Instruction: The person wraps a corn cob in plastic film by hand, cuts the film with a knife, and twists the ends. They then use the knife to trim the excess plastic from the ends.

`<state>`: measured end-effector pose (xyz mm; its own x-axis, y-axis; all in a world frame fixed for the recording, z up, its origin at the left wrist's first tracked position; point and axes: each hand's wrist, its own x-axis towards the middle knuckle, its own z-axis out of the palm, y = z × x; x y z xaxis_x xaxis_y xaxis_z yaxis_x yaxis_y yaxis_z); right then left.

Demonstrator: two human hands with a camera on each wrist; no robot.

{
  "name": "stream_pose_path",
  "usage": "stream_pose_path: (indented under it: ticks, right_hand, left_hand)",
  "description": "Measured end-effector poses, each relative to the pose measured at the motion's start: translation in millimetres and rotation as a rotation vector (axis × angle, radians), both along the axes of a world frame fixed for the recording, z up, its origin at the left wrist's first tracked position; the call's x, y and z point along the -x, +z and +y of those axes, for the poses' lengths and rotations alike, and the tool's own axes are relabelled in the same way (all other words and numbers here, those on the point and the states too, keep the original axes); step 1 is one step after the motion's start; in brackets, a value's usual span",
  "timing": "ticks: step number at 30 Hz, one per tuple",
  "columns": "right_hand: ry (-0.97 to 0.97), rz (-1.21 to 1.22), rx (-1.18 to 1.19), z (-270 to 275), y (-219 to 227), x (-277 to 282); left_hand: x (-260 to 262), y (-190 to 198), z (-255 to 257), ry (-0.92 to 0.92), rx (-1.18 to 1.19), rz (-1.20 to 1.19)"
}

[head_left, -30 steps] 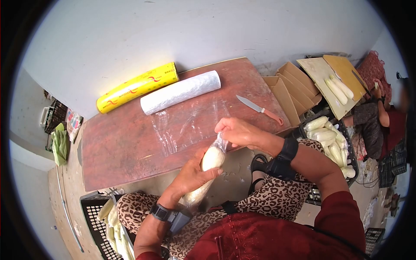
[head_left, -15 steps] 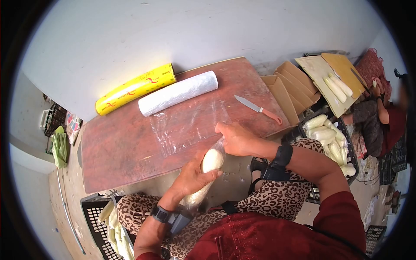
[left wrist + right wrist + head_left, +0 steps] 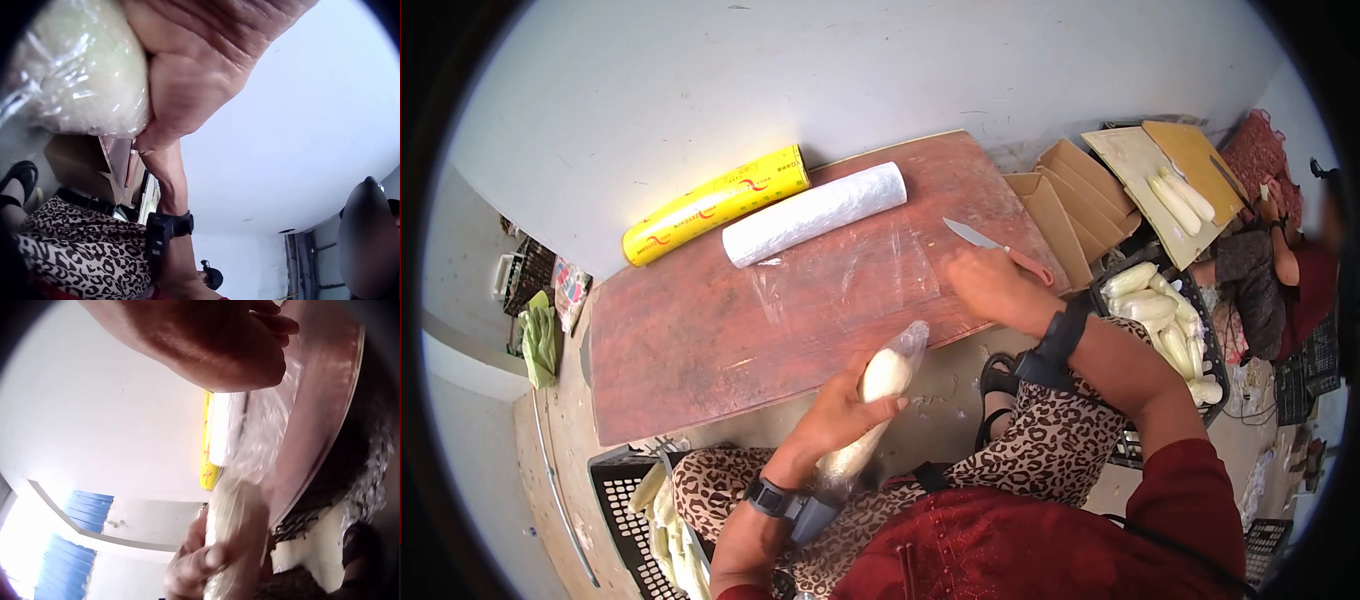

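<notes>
In the head view my left hand (image 3: 840, 408) grips a long, pale vegetable (image 3: 887, 375) wrapped in clear plastic film, tilted in front of the table's near edge. A loose tuft of film (image 3: 917, 338) sticks up from its top end. Shiny, creased film also shows on the vegetable (image 3: 87, 75) in the left wrist view. My right hand (image 3: 997, 288) is apart from it, over the table's right side, its fingers bent with nothing visible in them. Beside it lies a knife (image 3: 972, 234) with a reddish handle. A clear film sheet (image 3: 840, 280) lies flat on the table.
A white film roll (image 3: 815, 215) and a yellow printed roll (image 3: 715, 205) lie at the back of the reddish table (image 3: 670, 370). Cardboard (image 3: 1055, 225) stands to the right. Crates of pale vegetables (image 3: 1140, 305) flank my legs. Another person (image 3: 1285, 265) sits at far right.
My right hand has let go of the film at the vegetable's top end and moved right, towards the knife. The left hand keeps its grip, almost in place.
</notes>
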<state>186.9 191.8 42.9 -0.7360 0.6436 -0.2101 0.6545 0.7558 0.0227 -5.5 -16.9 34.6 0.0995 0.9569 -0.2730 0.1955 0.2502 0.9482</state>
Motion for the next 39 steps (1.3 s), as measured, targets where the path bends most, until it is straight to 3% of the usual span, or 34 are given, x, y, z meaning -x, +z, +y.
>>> stream_pose_path:
  ticks: [3,6,9,13,16,25,34,37,39]
  right_hand:
    - [-0.145,0.198,0.232,17.6,8.2,-10.0]
    - [-0.069,0.533,0.67,13.1,20.4,-11.1]
    - [-0.079,0.586,0.874,-13.1,32.7,-0.5]
    - [-0.183,0.673,1.23,-31.6,8.2,11.4]
    - [-0.194,0.624,1.25,-34.8,1.0,17.0]
    - [-0.103,0.506,0.503,-59.1,13.3,19.7]
    - [-0.079,0.289,0.304,-44.8,13.3,14.7]
    - [-0.047,0.305,0.041,-15.7,-16.3,-0.6]
    - [-0.209,0.284,0.228,6.6,3.4,-6.7]
  left_hand:
    - [0.7,12.3,-2.9,0.113,0.13,-0.215]
    - [5.4,14.1,-0.6,0.156,0.214,-0.304]
    - [3.9,19.6,0.0,0.164,0.217,-0.349]
    - [-1.5,24.1,1.2,0.108,0.19,-0.264]
    - [-4.4,25.3,2.5,0.059,0.152,-0.17]
    - [-10.2,12.9,8.3,-0.002,0.092,-0.088]
    - [-9.6,6.1,6.3,-0.005,0.06,-0.018]
    - [-7.5,13.1,1.9,-0.033,0.057,-0.031]
    - [-4.7,19.1,-5.0,-0.03,0.07,-0.119]
